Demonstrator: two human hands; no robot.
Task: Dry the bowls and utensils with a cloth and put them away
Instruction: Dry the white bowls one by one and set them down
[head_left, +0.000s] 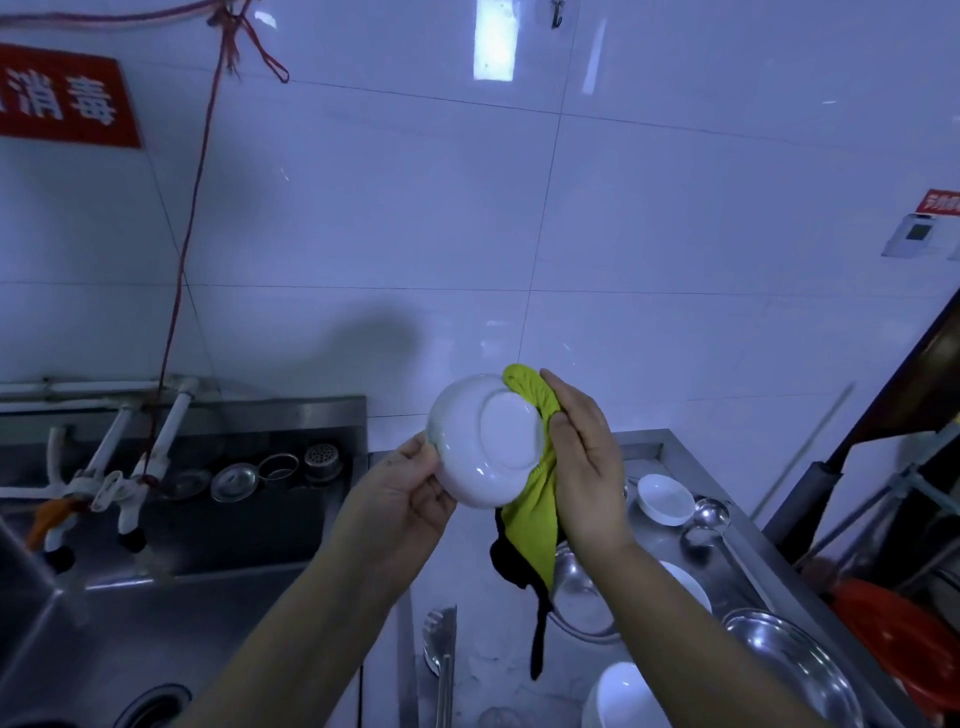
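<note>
Two hands work one bowl in mid-air above the tabletop: left hand fingers pinch its rim at eight o'clock, right hand, fingers straight together, presses the cloth at three o'clock. Wet glaze could slip, dropping it onto dishes below.
</note>
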